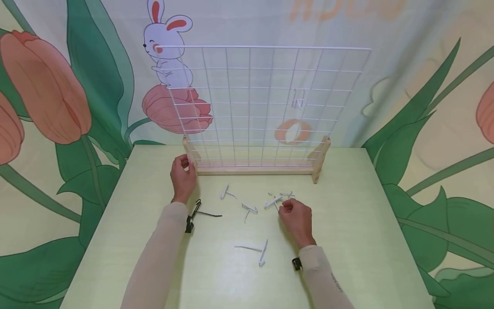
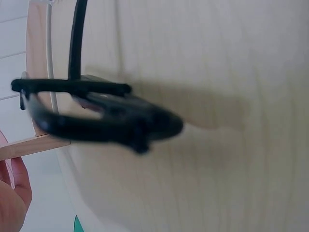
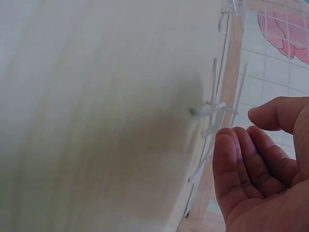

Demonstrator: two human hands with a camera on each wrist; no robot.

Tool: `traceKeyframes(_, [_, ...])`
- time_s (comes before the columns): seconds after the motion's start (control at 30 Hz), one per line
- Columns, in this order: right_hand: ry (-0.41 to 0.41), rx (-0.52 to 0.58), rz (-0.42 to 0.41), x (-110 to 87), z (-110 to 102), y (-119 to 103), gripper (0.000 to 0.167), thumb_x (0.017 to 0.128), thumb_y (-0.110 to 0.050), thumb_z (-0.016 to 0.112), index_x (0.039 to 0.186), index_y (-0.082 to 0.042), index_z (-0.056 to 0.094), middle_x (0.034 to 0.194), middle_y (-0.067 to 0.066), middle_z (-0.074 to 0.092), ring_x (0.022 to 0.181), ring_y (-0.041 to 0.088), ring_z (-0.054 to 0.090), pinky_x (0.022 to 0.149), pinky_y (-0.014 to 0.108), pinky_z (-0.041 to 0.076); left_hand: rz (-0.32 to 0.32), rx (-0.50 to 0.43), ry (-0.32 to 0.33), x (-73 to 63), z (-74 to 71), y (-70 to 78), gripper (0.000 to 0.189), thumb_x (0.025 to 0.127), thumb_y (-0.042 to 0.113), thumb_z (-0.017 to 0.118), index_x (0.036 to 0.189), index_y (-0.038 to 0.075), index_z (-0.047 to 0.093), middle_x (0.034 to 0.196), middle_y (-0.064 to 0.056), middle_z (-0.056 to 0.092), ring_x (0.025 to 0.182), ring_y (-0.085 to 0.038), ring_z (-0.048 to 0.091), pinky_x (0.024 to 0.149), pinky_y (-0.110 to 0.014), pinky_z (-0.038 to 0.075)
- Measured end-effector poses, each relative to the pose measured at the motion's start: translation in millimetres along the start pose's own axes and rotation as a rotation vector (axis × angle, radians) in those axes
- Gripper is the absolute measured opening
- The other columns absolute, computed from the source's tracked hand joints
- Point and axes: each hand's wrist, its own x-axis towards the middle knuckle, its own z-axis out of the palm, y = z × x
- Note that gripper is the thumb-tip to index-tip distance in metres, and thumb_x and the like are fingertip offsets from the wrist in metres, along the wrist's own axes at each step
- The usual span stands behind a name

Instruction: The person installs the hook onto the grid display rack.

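Observation:
My left hand (image 1: 183,178) is at the left leg of the wooden stand (image 1: 254,171), gripping it; in the left wrist view, the thumb and fingertips are right at the wood. A white wire grid panel (image 1: 249,103) stands upright in the stand. My right hand (image 1: 297,219) is low over the table beside a white hook (image 1: 273,202). Its thumb and bent fingers are apart in the right wrist view, holding nothing. Close to my left wrist is a black hook (image 1: 208,214), large and blurred in the left wrist view.
More white hooks lie about the table (image 1: 347,240): one near the stand (image 1: 227,192), one in the middle (image 1: 249,208), one nearer the front (image 1: 263,253). A small white hook piece (image 1: 298,99) hangs on the grid. A printed curtain (image 1: 251,25) hangs behind.

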Motion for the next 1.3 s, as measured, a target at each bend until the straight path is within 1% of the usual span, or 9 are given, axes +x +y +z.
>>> traceKeyframes(0.23, [-0.021, 0.002, 0.014, 3.3, 8, -1, 0.011, 0.089, -0.017, 0.074, 0.094, -0.01, 0.081, 0.084, 0.002, 0.079, 0.079, 0.019, 0.074, 0.076, 0.039, 0.06, -0.009, 0.001, 0.004, 0.7, 1.9, -1.7, 0.032, 0.108, 0.016, 0.058, 0.136, 0.003, 0.056, 0.129, -0.02, 0.063, 0.122, -0.033, 0.065, 0.099, -0.048, 0.061])
traceKeyframes(0.47, [-0.045, -0.002, 0.036, 5.2, 15, -2, 0.011, 0.088, -0.016, 0.075, 0.096, -0.01, 0.081, 0.086, 0.003, 0.08, 0.082, 0.02, 0.074, 0.078, 0.04, 0.061, 0.002, 0.0, 0.013, 1.1, 2.8, -4.0, 0.031, 0.107, 0.015, 0.058, 0.136, 0.002, 0.057, 0.128, -0.02, 0.063, 0.121, -0.032, 0.066, 0.098, -0.048, 0.061])
traceKeyframes(0.67, [-0.054, -0.007, 0.047, 7.3, 17, -4, 0.01, 0.087, -0.015, 0.078, 0.093, -0.01, 0.081, 0.084, 0.002, 0.079, 0.081, 0.02, 0.074, 0.078, 0.04, 0.06, 0.001, -0.004, 0.011, 1.3, 1.9, -1.3, 0.031, 0.107, 0.014, 0.058, 0.135, 0.001, 0.057, 0.127, -0.02, 0.063, 0.12, -0.033, 0.066, 0.098, -0.048, 0.061])
traceKeyframes(1.0, [-0.077, -0.058, 0.069, 9.4, 20, -5, 0.008, 0.088, -0.016, 0.077, 0.092, -0.011, 0.081, 0.083, 0.001, 0.078, 0.083, 0.02, 0.073, 0.078, 0.04, 0.06, -0.009, -0.009, 0.004, 1.0, 1.1, -0.5, 0.031, 0.107, 0.014, 0.058, 0.136, 0.002, 0.056, 0.128, -0.02, 0.063, 0.121, -0.033, 0.065, 0.099, -0.048, 0.061])
traceKeyframes(1.13, [-0.072, -0.061, 0.063, 9.0, 19, -6, 0.007, 0.088, -0.016, 0.076, 0.088, -0.011, 0.081, 0.081, 0.001, 0.078, 0.082, 0.022, 0.073, 0.077, 0.041, 0.059, -0.018, -0.004, 0.003, -0.1, 1.2, -0.3, 0.032, 0.107, 0.014, 0.058, 0.137, 0.003, 0.056, 0.129, -0.019, 0.063, 0.121, -0.032, 0.065, 0.099, -0.048, 0.061])
traceKeyframes(1.3, [-0.071, -0.068, 0.059, 8.9, 19, -6, 0.007, 0.088, -0.015, 0.075, 0.088, -0.011, 0.081, 0.08, 0.001, 0.078, 0.082, 0.021, 0.073, 0.077, 0.041, 0.059, -0.018, -0.005, 0.0, -0.4, 1.5, 0.5, 0.032, 0.108, 0.015, 0.057, 0.137, 0.003, 0.056, 0.13, -0.019, 0.062, 0.123, -0.032, 0.065, 0.099, -0.048, 0.06])
